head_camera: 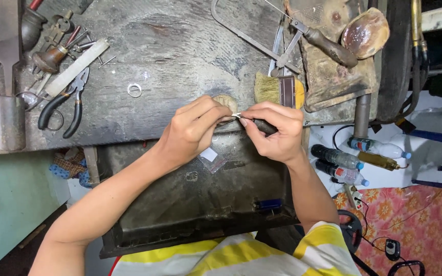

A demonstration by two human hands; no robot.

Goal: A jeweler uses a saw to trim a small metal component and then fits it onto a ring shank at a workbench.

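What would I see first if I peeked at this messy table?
Two hands meet at the bench's front edge: the left hand pinches a tiny shiny piece, and the right hand holds a dark-handled tool to it. Black-handled pliers lie far left, and a yellow brush sits just behind the hands.

Workbench (180, 46), worn grey wood (heavily scarred): black-handled pliers (62, 105), small metal ring (134, 90), white flat file (76, 68), yellow-bristled brush (274, 89), saw frame (246, 33), shell dish (365, 32).

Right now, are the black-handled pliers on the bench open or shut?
Open: the pliers lie flat on the bench, handles spread apart, untouched by either hand.
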